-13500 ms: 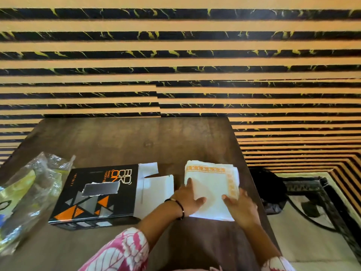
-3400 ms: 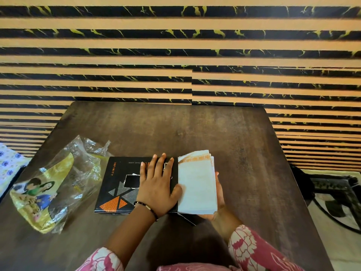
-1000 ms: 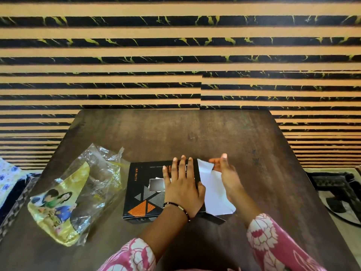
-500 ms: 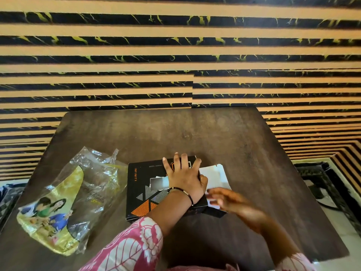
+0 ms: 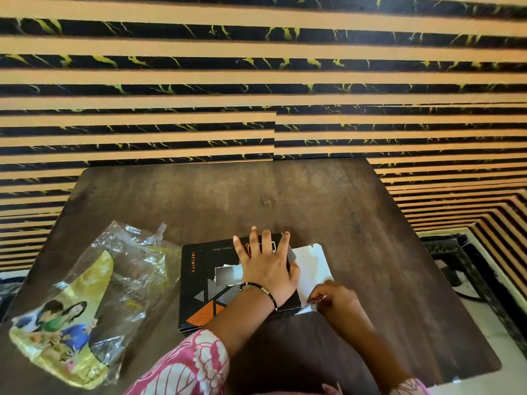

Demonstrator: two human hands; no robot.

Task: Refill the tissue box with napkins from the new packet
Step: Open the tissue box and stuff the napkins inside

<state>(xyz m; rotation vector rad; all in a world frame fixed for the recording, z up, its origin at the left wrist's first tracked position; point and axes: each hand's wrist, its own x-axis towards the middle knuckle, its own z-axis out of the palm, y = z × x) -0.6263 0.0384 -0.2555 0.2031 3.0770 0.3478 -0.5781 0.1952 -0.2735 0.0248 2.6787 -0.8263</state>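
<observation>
Our left hand (image 5: 266, 270) presses flat, fingers spread, on the black tissue box (image 5: 208, 283) lying on the table (image 5: 313, 201); our right hand (image 5: 335, 299) pinches its white end flap (image 5: 312, 266); the opened packet (image 5: 91, 303) lies left of the box

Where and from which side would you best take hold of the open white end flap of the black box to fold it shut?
Pinch the white flap at its free outer edge, coming from the right: it lies flat, hinged along the black box, whose top the left hand covers.
</observation>
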